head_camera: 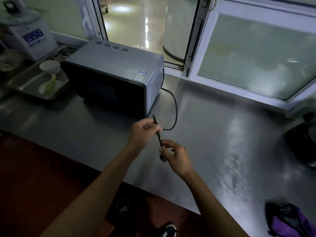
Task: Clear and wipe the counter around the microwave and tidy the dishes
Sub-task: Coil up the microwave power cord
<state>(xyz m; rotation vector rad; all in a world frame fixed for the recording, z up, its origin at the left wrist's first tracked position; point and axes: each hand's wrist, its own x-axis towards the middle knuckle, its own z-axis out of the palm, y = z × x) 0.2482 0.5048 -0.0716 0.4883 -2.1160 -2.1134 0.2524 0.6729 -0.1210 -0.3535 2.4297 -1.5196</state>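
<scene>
Dimly lit, a steel worktop [213, 134] is seen below an open window [147, 29]. A grey microwave [112, 74] is set at the back left, beside a metal tray [25, 82] of white dishes [49, 65]. Its black cord [175, 106] is pinched by the left hand [142, 132]; the plug [163, 157] is gripped by the right hand [176, 156].

Left hand [142, 132], right hand [176, 156] pinching.

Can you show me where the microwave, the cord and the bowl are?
microwave [118, 60]: head view, on its grey top.
cord [176, 106]: head view, on the loop beside the microwave.
bowl [49, 65]: head view, on its white rim.
</scene>
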